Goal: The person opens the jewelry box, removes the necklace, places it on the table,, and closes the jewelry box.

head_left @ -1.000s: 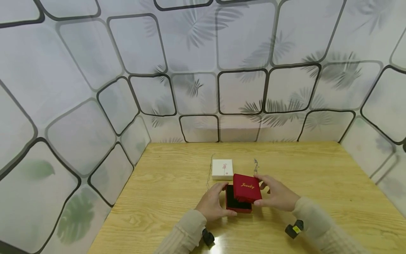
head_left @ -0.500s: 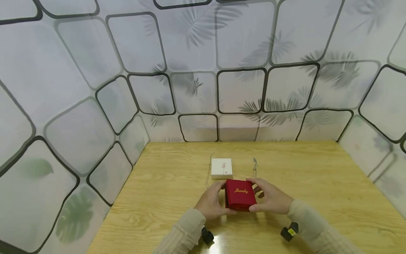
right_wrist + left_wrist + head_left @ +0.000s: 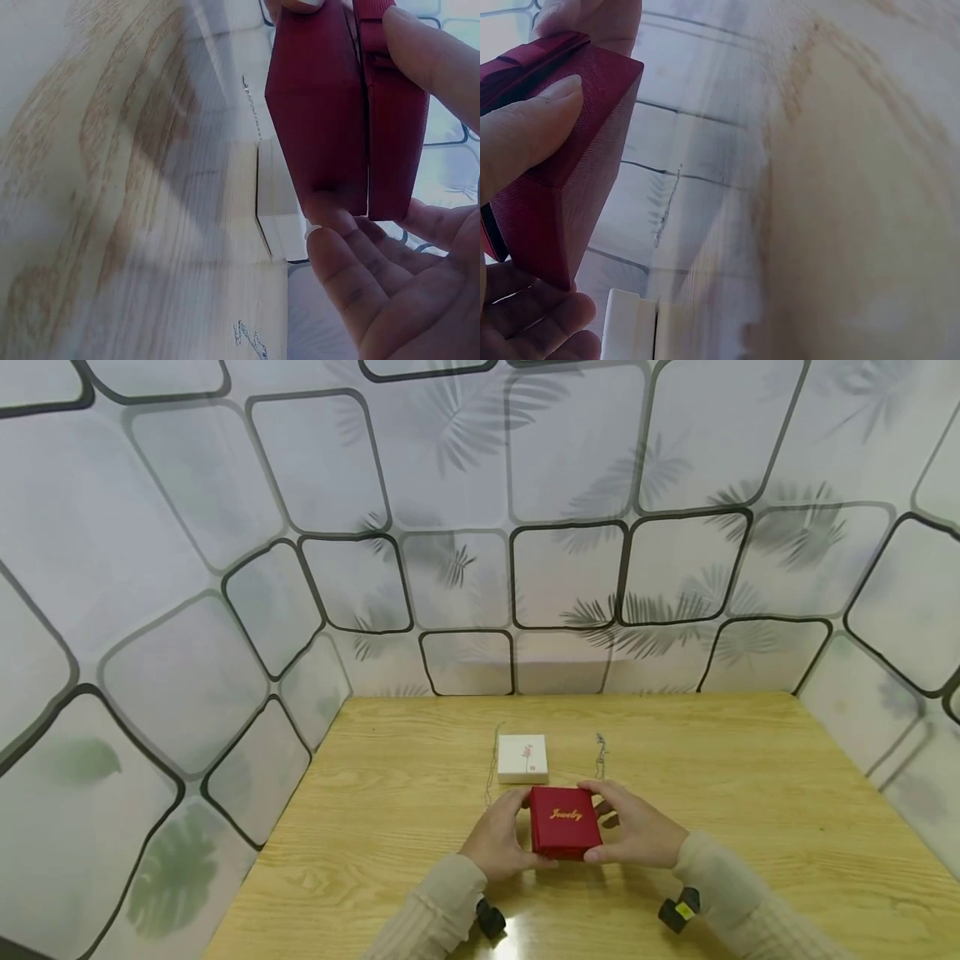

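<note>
A red jewelry box [image 3: 566, 818] with gold "Jewelry" lettering sits between my hands near the middle of the table, its lid over the base. My left hand [image 3: 498, 839] grips the base from the left, thumb on the near side. From the right, my right hand [image 3: 641, 828] holds the lid, its thumb [image 3: 420, 49] by a red ribbon bow. A narrow seam runs between base [image 3: 319, 105] and lid [image 3: 397, 142] in the right wrist view. On the left wrist side a dark gap shows between the two parts. The box's inside is hidden.
Just behind the red box lies a white box [image 3: 522, 758] with a pink flower print. One thin silver chain [image 3: 492, 772] lies left of it, another chain [image 3: 601, 756] to its right. Patterned cloth walls [image 3: 465, 577] border the wooden table [image 3: 375, 793].
My right hand has moved left with the lid, from tilted and offset over the dark-lined base to seated over it. My left hand has stayed on the base.
</note>
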`<state>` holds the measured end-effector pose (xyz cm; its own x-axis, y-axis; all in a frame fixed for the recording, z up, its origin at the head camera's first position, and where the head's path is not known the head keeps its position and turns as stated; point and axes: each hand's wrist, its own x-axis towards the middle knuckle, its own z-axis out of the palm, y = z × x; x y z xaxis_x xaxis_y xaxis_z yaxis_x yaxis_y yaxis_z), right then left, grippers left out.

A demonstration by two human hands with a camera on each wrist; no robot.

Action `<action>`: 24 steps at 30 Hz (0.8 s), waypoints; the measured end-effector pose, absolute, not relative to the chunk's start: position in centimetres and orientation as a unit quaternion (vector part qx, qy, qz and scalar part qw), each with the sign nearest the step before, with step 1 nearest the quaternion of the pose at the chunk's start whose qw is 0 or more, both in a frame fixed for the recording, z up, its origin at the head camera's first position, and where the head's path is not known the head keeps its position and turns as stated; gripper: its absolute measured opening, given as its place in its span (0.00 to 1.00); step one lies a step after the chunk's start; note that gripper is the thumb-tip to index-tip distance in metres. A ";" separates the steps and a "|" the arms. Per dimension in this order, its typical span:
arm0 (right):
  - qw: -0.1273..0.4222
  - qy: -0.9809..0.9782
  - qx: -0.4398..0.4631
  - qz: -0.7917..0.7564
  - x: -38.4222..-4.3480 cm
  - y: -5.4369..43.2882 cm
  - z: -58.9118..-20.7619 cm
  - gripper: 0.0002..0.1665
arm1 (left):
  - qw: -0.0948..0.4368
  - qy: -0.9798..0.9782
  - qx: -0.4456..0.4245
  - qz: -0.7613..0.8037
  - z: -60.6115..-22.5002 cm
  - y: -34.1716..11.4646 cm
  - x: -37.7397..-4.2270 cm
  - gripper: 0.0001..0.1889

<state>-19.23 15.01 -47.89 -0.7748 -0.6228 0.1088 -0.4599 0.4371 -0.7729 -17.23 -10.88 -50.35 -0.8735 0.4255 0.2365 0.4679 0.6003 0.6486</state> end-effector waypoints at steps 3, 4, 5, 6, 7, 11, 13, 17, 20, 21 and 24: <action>0.111 0.841 -0.315 -0.425 -19.3 14.8 -48.0 0.59 | 0.029 -0.891 -0.252 -0.377 -50.4 -10.9 -17.3 0.51; 0.114 0.841 -0.313 -0.427 -19.2 14.8 -48.1 0.59 | 0.029 -0.890 -0.252 -0.380 -50.4 -11.0 -17.3 0.51; 0.114 0.841 -0.313 -0.427 -19.2 14.7 -48.1 0.59 | 0.029 -0.888 -0.254 -0.382 -50.4 -11.0 -17.3 0.52; 0.114 0.841 -0.312 -0.428 -19.2 14.6 -48.1 0.59 | 0.029 -0.887 -0.255 -0.385 -50.4 -11.0 -17.3 0.52; 0.113 0.840 -0.312 -0.429 -19.2 14.6 -48.1 0.59 | 0.029 -0.885 -0.256 -0.387 -50.4 -11.0 -17.3 0.52; 0.109 0.836 -0.315 -0.436 -19.1 14.4 -48.0 0.59 | 0.028 -0.878 -0.259 -0.401 -50.5 -11.1 -17.3 0.54; 0.110 0.835 -0.315 -0.438 -19.0 14.3 -47.9 0.59 | 0.025 -0.876 -0.258 -0.408 -50.6 -11.1 -17.3 0.55; 0.110 0.835 -0.313 -0.439 -18.9 14.3 -47.9 0.59 | 0.022 -0.876 -0.256 -0.408 -50.6 -11.2 -17.3 0.57; 0.111 0.835 -0.310 -0.442 -19.0 14.3 -47.9 0.59 | 0.020 -0.877 -0.258 -0.405 -50.5 -11.1 -17.3 0.57; 0.112 0.834 -0.309 -0.443 -19.0 14.3 -47.9 0.59 | 0.018 -0.877 -0.258 -0.405 -50.5 -11.1 -17.3 0.57; 0.110 0.836 -0.308 -0.441 -18.9 14.4 -47.8 0.60 | 0.017 -0.874 -0.266 -0.406 -50.4 -11.1 -17.2 0.59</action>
